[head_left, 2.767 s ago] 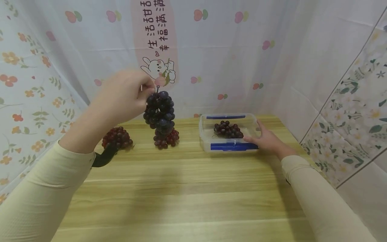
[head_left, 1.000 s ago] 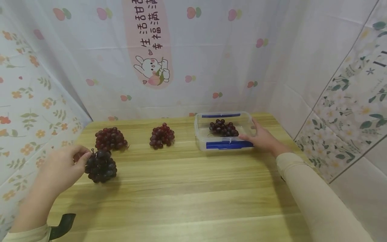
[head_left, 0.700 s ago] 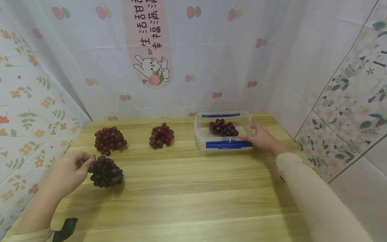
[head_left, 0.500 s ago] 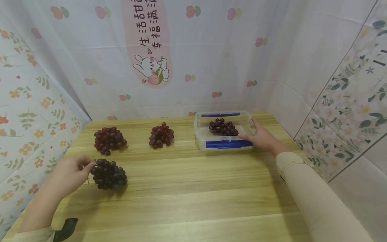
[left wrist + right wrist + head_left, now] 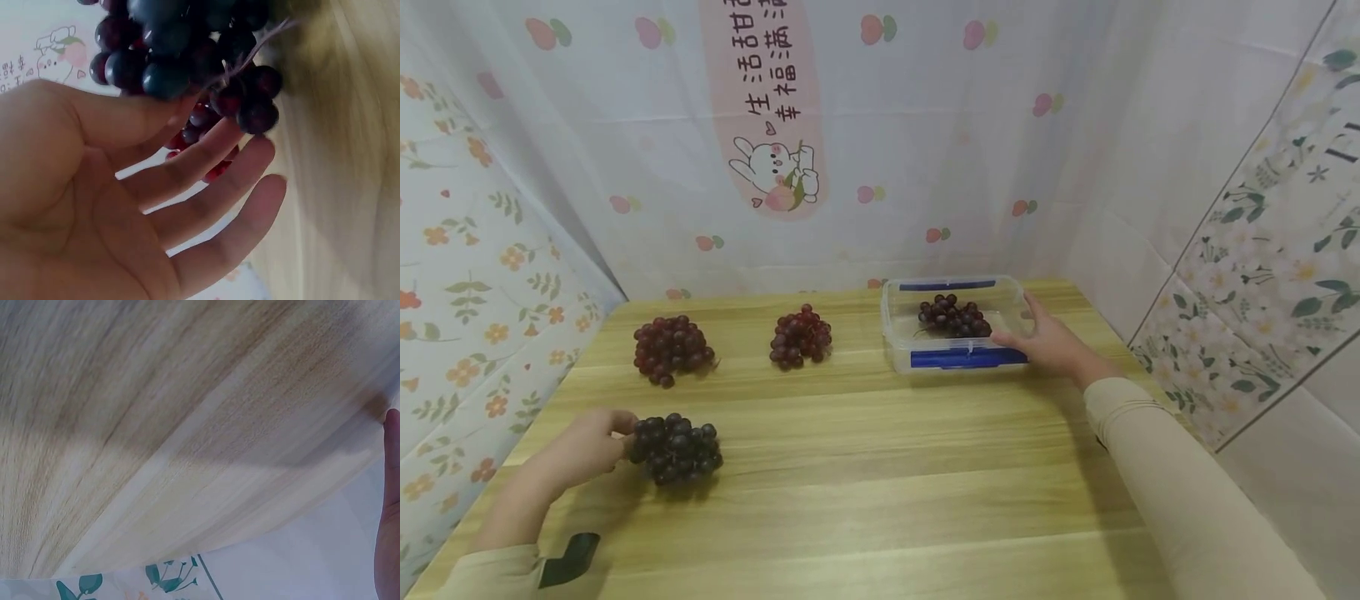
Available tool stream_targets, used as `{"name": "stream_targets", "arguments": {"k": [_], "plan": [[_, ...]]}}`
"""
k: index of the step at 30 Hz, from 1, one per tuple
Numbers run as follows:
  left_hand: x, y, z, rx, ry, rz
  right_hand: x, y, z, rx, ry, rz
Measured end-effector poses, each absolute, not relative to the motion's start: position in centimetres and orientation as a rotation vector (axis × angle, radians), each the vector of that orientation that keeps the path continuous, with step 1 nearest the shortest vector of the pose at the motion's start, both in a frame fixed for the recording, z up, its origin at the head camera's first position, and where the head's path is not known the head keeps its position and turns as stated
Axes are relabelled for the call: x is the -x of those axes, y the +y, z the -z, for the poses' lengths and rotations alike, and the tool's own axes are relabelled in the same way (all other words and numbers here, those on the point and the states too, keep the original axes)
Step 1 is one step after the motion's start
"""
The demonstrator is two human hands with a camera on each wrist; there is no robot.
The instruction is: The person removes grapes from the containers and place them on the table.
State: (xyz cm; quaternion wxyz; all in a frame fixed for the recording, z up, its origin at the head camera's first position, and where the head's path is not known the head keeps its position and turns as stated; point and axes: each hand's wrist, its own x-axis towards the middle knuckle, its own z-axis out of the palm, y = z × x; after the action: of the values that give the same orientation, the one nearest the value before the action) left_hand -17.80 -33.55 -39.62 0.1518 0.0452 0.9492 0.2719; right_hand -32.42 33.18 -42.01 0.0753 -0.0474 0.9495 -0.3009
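In the head view my left hand (image 5: 587, 446) is low at the left, thumb and fingers at the left side of a dark purple bunch of grapes (image 5: 676, 450). The left wrist view shows the thumb against these grapes (image 5: 165, 81), a thin stem poking out beside them and the lower fingers loosely extended. My right hand (image 5: 1052, 337) grips the right end of a clear plastic container (image 5: 898, 354) with blue clips, thumb at its rim. Inside the container lies a small dark bunch of grapes (image 5: 955, 317). In the right wrist view just an edge of the hand (image 5: 390, 506) shows.
Two reddish bunches of grapes, a larger one (image 5: 672, 348) at the back left and a smaller one (image 5: 801, 336) near the back middle, lie on the wooden table (image 5: 865, 475). Printed curtains (image 5: 887, 150) enclose the back and sides.
The left hand has carried the dark grapes from the middle to the front left and lowered them to the table, its fingers moving from the stem to the bunch's side. The right hand stays put.
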Motion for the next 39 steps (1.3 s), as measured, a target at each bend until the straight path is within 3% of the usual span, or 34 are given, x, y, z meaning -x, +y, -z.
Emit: {"name": "stream_targets", "arguments": {"k": [14, 27, 39], "plan": [[17.6, -34.4, 40.3, -0.076, 2.448, -1.056, 32.5, 33.2, 42.2, 0.138, 2.844, 0.916], [18.4, -37.2, 39.4, -0.109, 2.842, -0.971, 32.5, 33.2, 42.1, 0.143, 2.848, 0.927], [18.4, -40.3, 40.1, -0.105, 2.789, -1.062, 32.5, 33.2, 42.1, 0.149, 2.852, 0.928]]}}
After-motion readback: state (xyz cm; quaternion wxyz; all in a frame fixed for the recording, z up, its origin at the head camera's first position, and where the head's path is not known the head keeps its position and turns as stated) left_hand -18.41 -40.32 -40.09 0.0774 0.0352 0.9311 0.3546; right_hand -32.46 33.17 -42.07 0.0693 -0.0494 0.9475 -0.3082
